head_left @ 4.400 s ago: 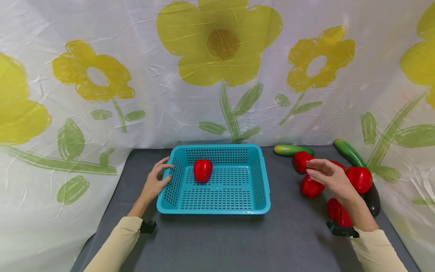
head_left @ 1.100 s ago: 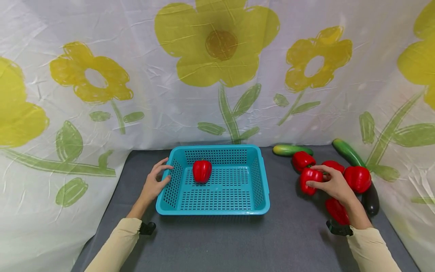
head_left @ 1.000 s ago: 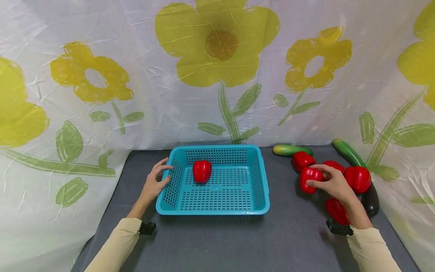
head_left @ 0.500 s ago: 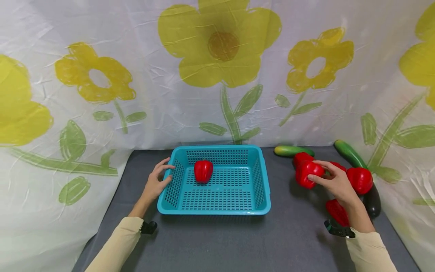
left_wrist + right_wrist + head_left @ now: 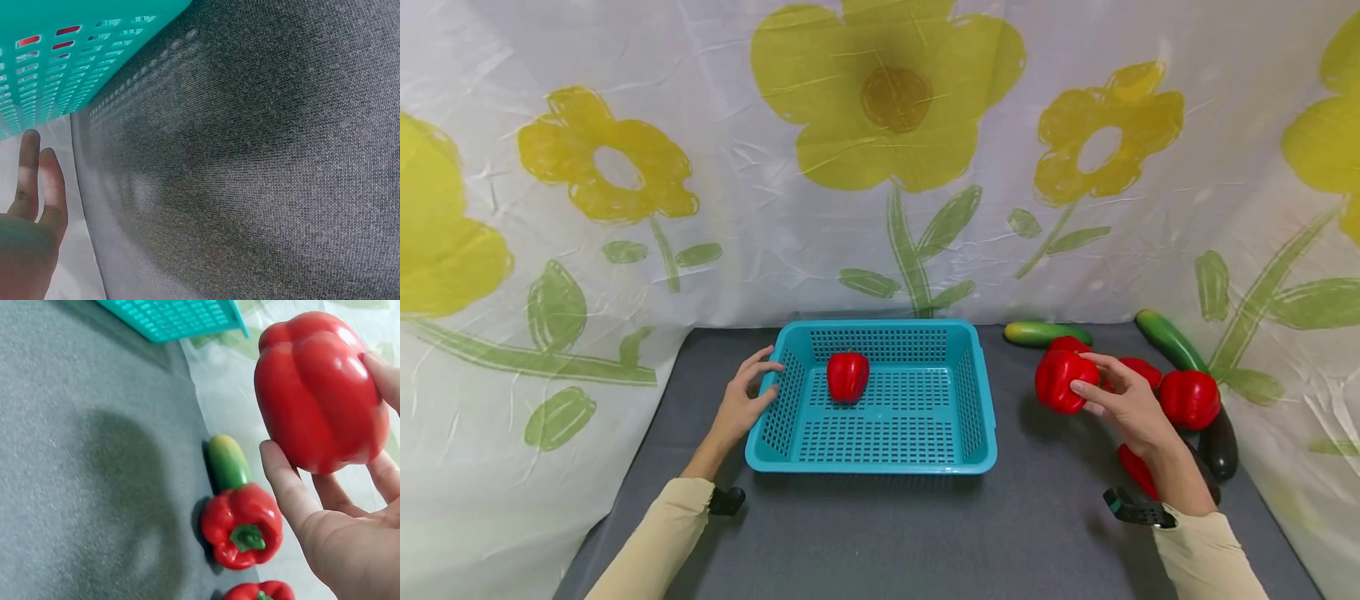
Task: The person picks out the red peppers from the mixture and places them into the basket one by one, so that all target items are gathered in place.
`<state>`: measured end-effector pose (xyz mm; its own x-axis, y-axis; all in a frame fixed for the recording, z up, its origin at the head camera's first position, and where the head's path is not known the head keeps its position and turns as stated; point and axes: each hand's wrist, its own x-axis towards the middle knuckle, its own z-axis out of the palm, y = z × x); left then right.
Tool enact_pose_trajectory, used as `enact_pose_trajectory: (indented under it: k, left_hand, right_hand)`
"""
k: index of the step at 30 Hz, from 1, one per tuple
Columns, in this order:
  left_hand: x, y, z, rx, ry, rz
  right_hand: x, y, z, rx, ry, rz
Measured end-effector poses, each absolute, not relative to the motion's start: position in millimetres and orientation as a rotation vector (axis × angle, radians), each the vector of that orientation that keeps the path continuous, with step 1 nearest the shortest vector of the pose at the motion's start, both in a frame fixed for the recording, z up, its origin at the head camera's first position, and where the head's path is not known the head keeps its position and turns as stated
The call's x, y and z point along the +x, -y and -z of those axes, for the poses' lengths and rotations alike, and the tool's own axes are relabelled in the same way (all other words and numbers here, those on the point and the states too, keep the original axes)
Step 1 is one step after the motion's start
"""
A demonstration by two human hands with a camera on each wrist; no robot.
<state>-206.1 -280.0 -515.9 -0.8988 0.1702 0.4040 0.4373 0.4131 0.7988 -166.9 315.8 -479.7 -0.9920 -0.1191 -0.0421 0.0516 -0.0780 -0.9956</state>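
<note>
My right hand (image 5: 1123, 408) holds a glossy red bell pepper (image 5: 1064, 381) between thumb and fingers. In the right wrist view that bell pepper (image 5: 322, 394) is up off the table, its shadow on the grey cloth. My left hand (image 5: 747, 400) is at the left rim of a turquoise plastic basket (image 5: 880, 468), fingers spread and loosely bent. Two fairly straight fingers (image 5: 53, 187) show beside the perforated wall in the left wrist view. Another red bell pepper (image 5: 847, 377) lies inside the basket, towards its back left.
Right of the basket, more red bell peppers (image 5: 1189, 400) lie in a group, partly hidden by the right hand. A yellow-green cucumber (image 5: 1047, 333), a green cucumber (image 5: 1171, 340) and a dark eggplant (image 5: 1219, 446) surround them. A flowered sheet (image 5: 760, 275) hangs behind the grey-covered table.
My right hand took hold of a bell pepper from the group, lifted it and has moved it slightly left. The left hand and the basket have stayed in place.
</note>
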Motion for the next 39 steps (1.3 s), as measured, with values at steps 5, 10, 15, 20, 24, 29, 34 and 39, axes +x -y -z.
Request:
enact_pose_trajectory:
  k: [5,10,15,20,24,29,34,39]
  left_hand:
    - [-211,284,524,-0.541,2.404,1.505]
    - [-213,285,527,-0.557,2.392,1.512]
    - [-213,285,528,-0.570,2.382,1.510]
    - [-213,286,529,-0.569,2.382,1.508]
    - [-211,285,527,-0.560,2.384,1.499]
    - [-204,278,513,-0.557,2.375,1.515]
    - [-201,275,505,-0.560,2.378,1.520]
    - [-209,282,520,-0.547,2.397,1.489]
  right_hand:
    - [-168,-307,478,-0.049,-1.975,2.280]
    - [-170,-298,474,-0.063,-1.802,2.379]
    - [-172,-284,468,-0.047,-1.682,2.436]
    - [-175,-270,459,-0.026,-1.672,2.451]
    - [-179,-259,454,-0.021,-1.690,2.453]
    - [-187,-245,450,-0.023,-1.681,2.441]
    - [-192,-232,446,-0.059,-1.700,2.389]
    - [-198,-221,442,-0.086,-1.754,2.348]
